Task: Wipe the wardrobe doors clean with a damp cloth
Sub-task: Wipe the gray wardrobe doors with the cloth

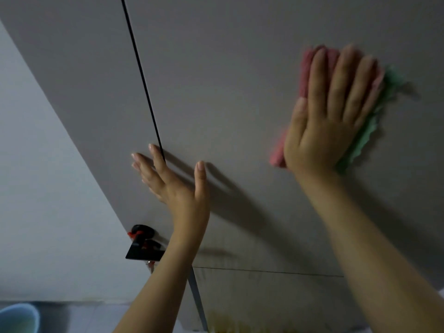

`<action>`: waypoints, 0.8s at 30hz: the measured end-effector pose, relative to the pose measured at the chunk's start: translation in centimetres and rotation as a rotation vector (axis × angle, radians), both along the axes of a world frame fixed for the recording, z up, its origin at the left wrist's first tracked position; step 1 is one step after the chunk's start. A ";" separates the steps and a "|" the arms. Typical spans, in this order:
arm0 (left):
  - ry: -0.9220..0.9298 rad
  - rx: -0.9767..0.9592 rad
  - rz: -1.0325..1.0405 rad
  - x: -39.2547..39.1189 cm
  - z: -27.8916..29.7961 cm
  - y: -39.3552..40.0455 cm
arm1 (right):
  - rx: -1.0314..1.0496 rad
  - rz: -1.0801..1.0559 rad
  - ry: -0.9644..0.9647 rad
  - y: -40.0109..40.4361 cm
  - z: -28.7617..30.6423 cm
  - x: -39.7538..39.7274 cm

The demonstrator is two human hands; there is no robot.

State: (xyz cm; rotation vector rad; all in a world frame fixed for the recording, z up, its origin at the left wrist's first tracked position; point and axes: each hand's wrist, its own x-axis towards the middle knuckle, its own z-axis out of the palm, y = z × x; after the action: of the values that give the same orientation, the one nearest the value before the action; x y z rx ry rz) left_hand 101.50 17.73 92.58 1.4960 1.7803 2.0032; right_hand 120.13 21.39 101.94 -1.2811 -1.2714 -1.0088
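Two hands are up against the wardrobe doors, and you are in the middle of the wiping itself. Nearest you, your left hand rests on the door face with its fingers straight and slightly spread, fingertips at the dark gap between the two doors; it holds nothing and seems only to steady you. Further up and to the right, your right hand lies flat on the cloth, fingers straight and close together, pressing it against the right door rather than gripping it. The cloth is bunched under the palm, pink showing at the left and top, green with a wavy edge at the right; its blur suggests a stroke under way.

Next, you probably need to carry the flat pressure across the remaining door face, keeping the cloth spread under the palm, then move over the gap to the left door.

Both doors are plain grey and matt, with a thin horizontal seam low on the right one. A black and red object sits near the left door's lower edge; I cannot tell what it is. Beyond are a pale wall and, in the bottom left corner, a light blue bucket on the floor.
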 end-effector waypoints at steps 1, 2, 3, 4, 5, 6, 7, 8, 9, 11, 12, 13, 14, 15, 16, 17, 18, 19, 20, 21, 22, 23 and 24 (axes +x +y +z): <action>-0.011 0.005 0.001 0.1 0.0 0.1 | 0.022 0.005 0.047 0.0 0.5 -1.3; -0.020 0.009 0.004 0.2 0.0 0.1 | 0.015 0.072 0.017 -0.1 0.4 -2.9; -0.029 0.013 0.013 0.3 0.0 0.2 | -0.028 0.162 -0.092 -0.1 -0.4 -4.5; -0.040 0.017 0.024 0.4 0.2 0.2 | -0.092 0.228 -0.258 -0.2 -1.9 -5.6; -0.054 0.020 0.033 0.5 0.3 0.2 | -0.155 0.249 -0.440 -0.3 -3.7 -6.2; -0.070 0.023 0.036 0.6 0.3 0.2 | -0.198 0.242 -0.589 -0.3 -5.3 -5.8; -0.085 0.025 0.034 0.6 0.4 0.1 | -0.207 0.227 -0.681 -0.2 -6.3 -4.6; -0.094 0.027 0.030 0.8 0.4 0.1 | -0.198 0.227 -0.711 -0.2 -6.5 -3.1; -0.092 0.026 0.026 1.0 0.5 0.0 | -0.189 0.233 -0.692 -0.3 -6.1 -1.3; -0.045 0.024 0.017 1.9 0.9 -0.4 | -0.157 0.214 -0.536 -0.6 -4.1 2.2; -0.013 0.030 0.011 2.5 1.1 -0.6 | -0.126 0.182 -0.430 -0.5 -2.6 3.8; 0.015 0.037 0.004 3.2 1.3 -0.7 | -0.079 0.133 -0.320 -0.4 -1.4 4.7; 0.039 0.042 -0.002 4.0 1.5 -0.8 | -0.035 0.077 -0.206 -0.2 -0.5 4.8; 0.061 0.045 -0.009 4.9 1.8 -0.9 | -0.006 0.039 -0.098 -0.1 -0.3 4.3; 0.086 0.048 -0.019 5.8 2.0 -0.9 | -0.001 0.035 -0.038 -0.1 -0.6 3.5; 0.113 0.056 -0.026 6.6 2.1 -0.8 | -0.015 0.063 -0.059 -0.2 -1.4 2.8; 0.140 0.066 -0.031 7.3 2.2 -0.8 | -0.039 0.105 -0.153 -0.2 -2.7 2.5; 0.164 0.073 -0.039 8.0 2.4 -0.8 | -0.074 0.142 -0.284 -0.2 -4.2 2.9; 0.182 0.075 -0.048 8.6 2.5 -0.7 | -0.115 0.162 -0.410 -0.2 -5.6 4.1; 0.198 0.077 -0.057 9.2 2.7 -0.7 | -0.132 0.167 -0.493 -0.3 -6.4 6.1; 0.213 0.077 -0.061 9.7 2.8 -0.6 | -0.133 0.159 -0.510 -0.4 -6.9 8.4; 0.232 0.071 -0.056 10.1 2.9 -0.5 | -0.126 0.135 -0.472 -0.5 -7.0 10.4; 0.257 0.061 -0.044 10.4 2.9 -0.3 | -0.113 0.100 -0.391 -0.7 -6.7 12.1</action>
State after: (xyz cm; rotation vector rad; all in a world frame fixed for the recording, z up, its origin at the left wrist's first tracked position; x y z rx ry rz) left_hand 111.87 17.40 95.47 1.8688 1.7679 1.9359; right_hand 132.25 20.72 95.24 -1.1238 -1.6931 -1.1659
